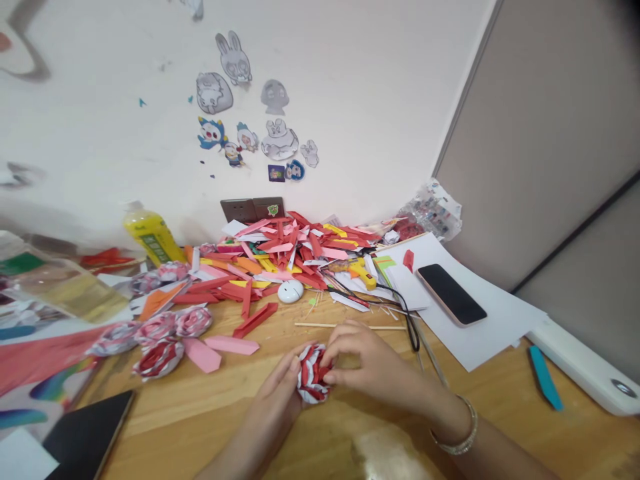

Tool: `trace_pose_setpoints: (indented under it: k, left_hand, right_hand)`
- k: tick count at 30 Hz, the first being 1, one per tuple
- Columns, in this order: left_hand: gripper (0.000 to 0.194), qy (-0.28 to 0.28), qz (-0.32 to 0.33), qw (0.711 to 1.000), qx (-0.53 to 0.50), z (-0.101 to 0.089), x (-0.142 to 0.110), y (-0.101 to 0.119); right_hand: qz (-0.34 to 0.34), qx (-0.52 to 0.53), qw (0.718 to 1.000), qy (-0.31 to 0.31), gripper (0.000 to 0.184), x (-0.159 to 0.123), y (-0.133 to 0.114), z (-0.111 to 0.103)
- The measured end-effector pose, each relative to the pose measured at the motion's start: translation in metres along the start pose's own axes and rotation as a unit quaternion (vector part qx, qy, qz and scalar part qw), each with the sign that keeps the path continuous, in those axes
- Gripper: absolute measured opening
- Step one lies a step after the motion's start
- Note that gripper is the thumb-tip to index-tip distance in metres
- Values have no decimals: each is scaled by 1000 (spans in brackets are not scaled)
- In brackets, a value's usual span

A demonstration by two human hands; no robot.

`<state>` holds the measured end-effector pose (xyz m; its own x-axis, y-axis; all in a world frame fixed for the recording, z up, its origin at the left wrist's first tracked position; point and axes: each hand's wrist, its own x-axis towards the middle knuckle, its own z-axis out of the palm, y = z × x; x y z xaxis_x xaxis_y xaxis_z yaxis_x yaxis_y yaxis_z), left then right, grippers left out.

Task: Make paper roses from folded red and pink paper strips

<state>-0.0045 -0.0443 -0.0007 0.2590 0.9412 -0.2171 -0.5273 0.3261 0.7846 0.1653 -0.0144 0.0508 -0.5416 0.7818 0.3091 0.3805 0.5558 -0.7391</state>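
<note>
A red and white paper flower is held just above the wooden table, between both hands. My left hand cups it from the left, fingers closed round its side. From the right, my right hand pinches at the red petals with thumb and forefinger; its wrist wears a bracelet. A thin wooden stick lies just beyond the hands. To the left rest more rolled paper flowers, one red and white and several pink and white. Two pink folded strips lie near them.
A large heap of folded paper strips fills the back, with a yellow glue gun and its black cord. A white round case sits in front. A phone lies on white paper, a teal cutter far right, a yellow bottle back left.
</note>
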Motion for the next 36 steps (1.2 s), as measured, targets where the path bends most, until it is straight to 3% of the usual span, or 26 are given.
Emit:
trace_pose_setpoints:
  k: [5,13,23,31,36]
  left_hand:
    - [36,22,4,1000,-12,1,1,-3]
    - [35,6,-5,1000,-12,0,-2,-1]
    - [40,18,-9,1000,-8,0,-1,-1]
    - [40,23,-12,1000,9,4,-4,0]
    - [41,19,-11,1000,10,1,-1,0]
  right_hand:
    - [14,18,999,25,12,-1,3,6]
    - [53,13,997,48,16,-2,7,18]
    - [48,73,995,-47,11,0,7,2]
    - [82,71,994,-13,10,-2,5,11]
    - [67,40,997,-20,11,-1,3,3]
